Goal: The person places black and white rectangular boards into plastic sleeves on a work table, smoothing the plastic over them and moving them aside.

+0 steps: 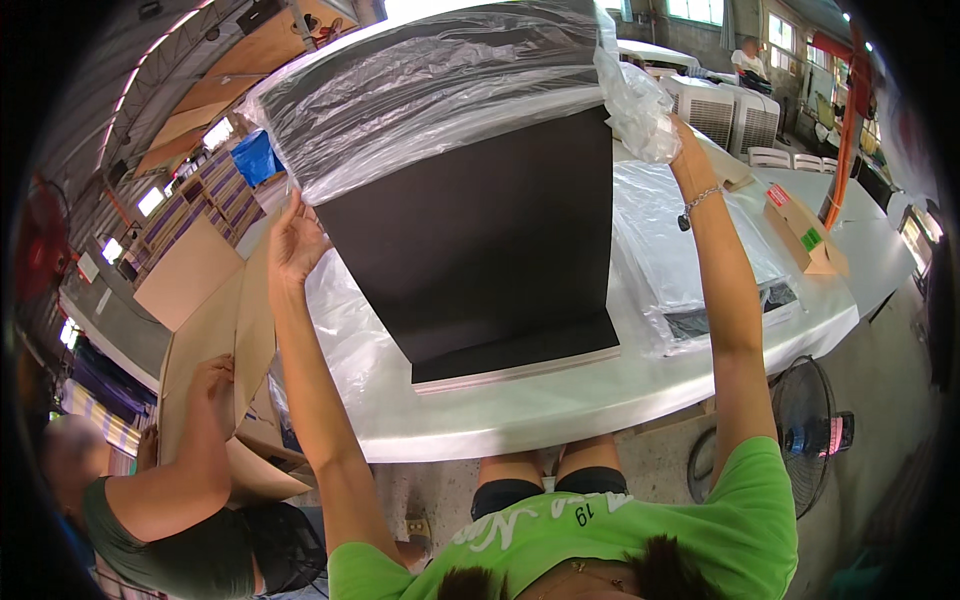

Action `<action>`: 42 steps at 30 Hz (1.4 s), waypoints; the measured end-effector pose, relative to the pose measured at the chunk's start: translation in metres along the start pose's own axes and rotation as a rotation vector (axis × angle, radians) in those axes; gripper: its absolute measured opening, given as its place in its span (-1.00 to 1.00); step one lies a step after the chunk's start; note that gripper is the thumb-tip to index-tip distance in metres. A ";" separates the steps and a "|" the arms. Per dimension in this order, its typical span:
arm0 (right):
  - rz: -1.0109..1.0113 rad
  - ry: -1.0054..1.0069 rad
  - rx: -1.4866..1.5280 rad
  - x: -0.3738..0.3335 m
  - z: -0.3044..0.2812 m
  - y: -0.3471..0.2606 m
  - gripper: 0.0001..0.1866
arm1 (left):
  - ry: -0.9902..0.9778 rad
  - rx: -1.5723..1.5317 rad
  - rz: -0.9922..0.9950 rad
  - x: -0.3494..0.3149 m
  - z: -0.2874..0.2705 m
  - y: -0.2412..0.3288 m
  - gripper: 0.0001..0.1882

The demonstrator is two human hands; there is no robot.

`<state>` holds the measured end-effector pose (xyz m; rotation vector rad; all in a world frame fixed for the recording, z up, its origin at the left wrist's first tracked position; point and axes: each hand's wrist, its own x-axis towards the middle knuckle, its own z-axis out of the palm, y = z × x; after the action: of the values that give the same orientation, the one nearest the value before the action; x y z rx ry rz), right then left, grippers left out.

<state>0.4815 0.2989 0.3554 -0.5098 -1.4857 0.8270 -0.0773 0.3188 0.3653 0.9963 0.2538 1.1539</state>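
Black, flat and stiff, the stack of boards is standing on its lower edge on the white table, tilted up toward me, with a clear plastic bag covering its upper half. I am judging this as the bagging step partway through: the film is reaching down only to about the middle of the stack, and the lower part is showing bare.

My left hand is sitting at the left edge of the stack, fingers curled against the bag's lower hem; whether it is pinching the film or only steadying it I cannot tell. My right hand is up at the right top corner, closed on a bunched wad of the plastic, a bracelet hanging at that wrist.

To my mind the next move is calling for both hems to travel evenly, since one side dragging ahead could snag the film on a corner.

Just right of the stack, another bagged stack is lying flat on the table. At lower left a second person's hand is resting on a brown cardboard sheet. A floor fan is standing below the table's right end.
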 end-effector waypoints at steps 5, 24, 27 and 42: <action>0.002 -0.012 -0.138 -0.015 0.023 0.017 -0.57 | 0.060 0.123 -0.023 -0.006 -0.048 -0.023 -0.72; 0.137 0.092 -0.542 -0.116 0.083 0.041 -0.26 | 0.309 0.675 0.151 -0.056 -0.022 -0.133 -0.28; 0.216 0.049 -0.797 -0.133 0.090 0.046 -0.22 | 0.369 0.771 0.124 -0.076 -0.029 -0.141 -0.39; 0.433 0.096 -1.134 -0.270 0.109 0.128 -0.68 | 0.746 1.642 0.124 -0.197 -0.047 -0.226 -0.63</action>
<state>0.3811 0.1590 0.0882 -1.7242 -1.6828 0.1779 -0.0467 0.1644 0.1055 1.9008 1.9735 1.2896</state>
